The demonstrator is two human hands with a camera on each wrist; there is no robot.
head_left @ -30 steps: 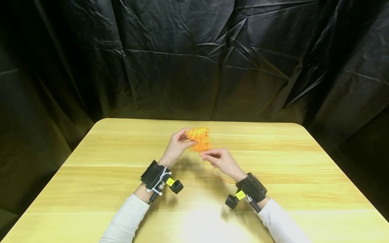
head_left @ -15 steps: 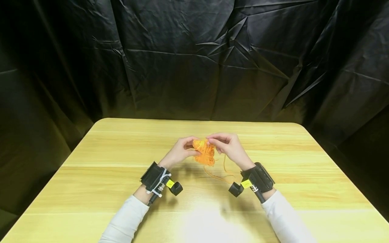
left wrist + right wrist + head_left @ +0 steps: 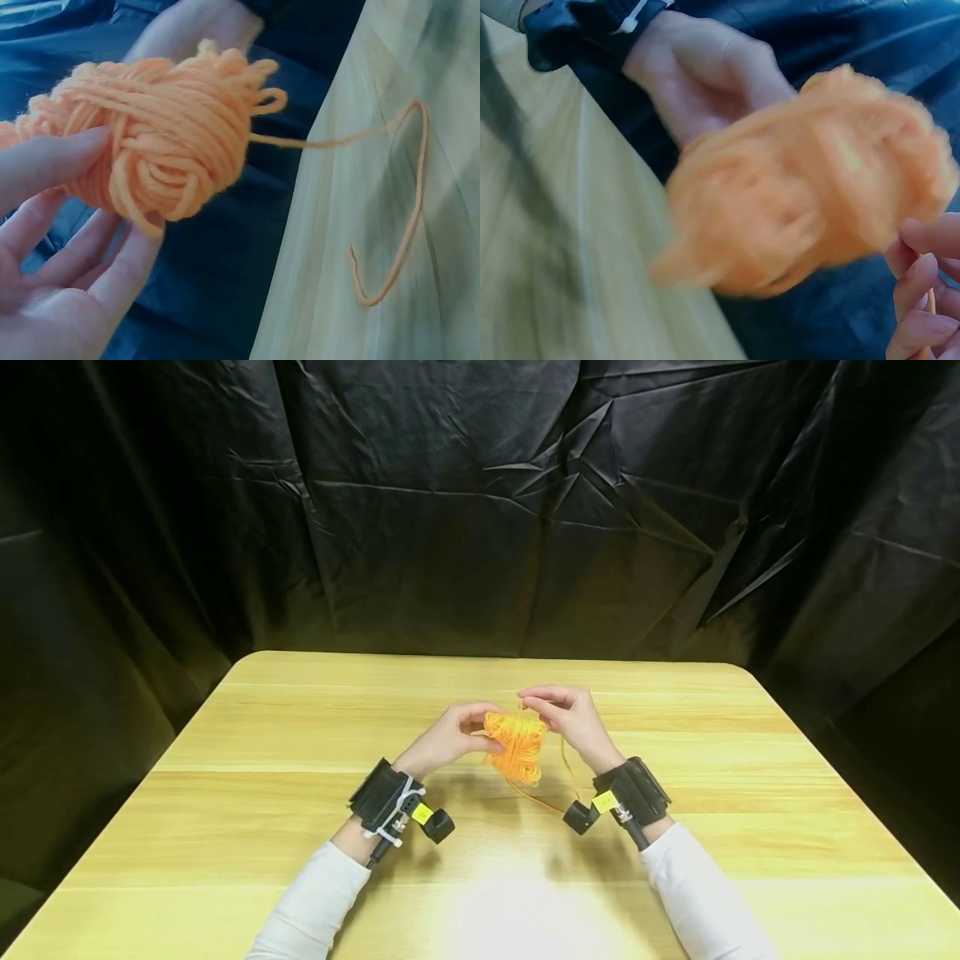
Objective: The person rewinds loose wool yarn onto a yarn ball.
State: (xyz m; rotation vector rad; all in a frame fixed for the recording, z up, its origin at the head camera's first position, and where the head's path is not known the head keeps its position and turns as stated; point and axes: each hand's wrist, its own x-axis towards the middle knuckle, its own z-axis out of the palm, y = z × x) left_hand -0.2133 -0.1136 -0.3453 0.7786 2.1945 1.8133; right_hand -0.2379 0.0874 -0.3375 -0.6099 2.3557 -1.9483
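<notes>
An orange skein of yarn point(image 3: 517, 747), wound round its middle, is held above the table between my hands. My left hand point(image 3: 456, 737) grips its left side, the thumb in front and the fingers behind, as the left wrist view shows on the yarn skein point(image 3: 180, 142). At the skein's upper right, my right hand point(image 3: 573, 718) pinches a strand of the yarn between thumb and fingertips. A loose yarn tail point(image 3: 420, 172) trails from the skein and curls at its end. In the right wrist view the skein point(image 3: 802, 187) is blurred.
The light wooden table point(image 3: 300, 718) lies beneath both hands. Behind it hangs a black, creased curtain point(image 3: 420, 552). Each wrist wears a black camera strap, the left strap point(image 3: 386, 797) and the right strap point(image 3: 632, 791), below white sleeves.
The right hand has risen from below the skein to its upper right, carrying the strand. The left hand has moved slightly right and nearer with the skein, which has turned a little.
</notes>
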